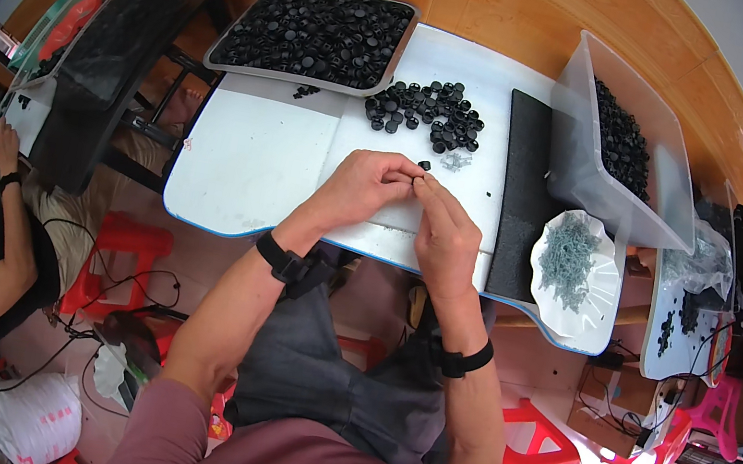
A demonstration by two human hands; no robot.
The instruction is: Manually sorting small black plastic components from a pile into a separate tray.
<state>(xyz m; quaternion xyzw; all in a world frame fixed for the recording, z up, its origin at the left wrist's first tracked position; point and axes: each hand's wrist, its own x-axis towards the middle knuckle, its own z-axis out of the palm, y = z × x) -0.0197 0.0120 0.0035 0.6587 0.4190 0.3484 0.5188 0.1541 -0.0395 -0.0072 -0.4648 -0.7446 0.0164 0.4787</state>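
Both forearms come up from lower edge, bent in toward each other, mauve sleeves pushed up past elbows. Black strap on each wrist. Left hand [361, 189] knuckles up, fingers curled, thumb and forefinger pinched at tips. Right hand [447, 234] back facing up, fingers bunched forward, also pinched. Fingertips of both hands meet, pretty much touching, above front part of desk, near middle of its front edge. What's between fingertips too small to tell. Wrists well apart, hands angled inward like a V.
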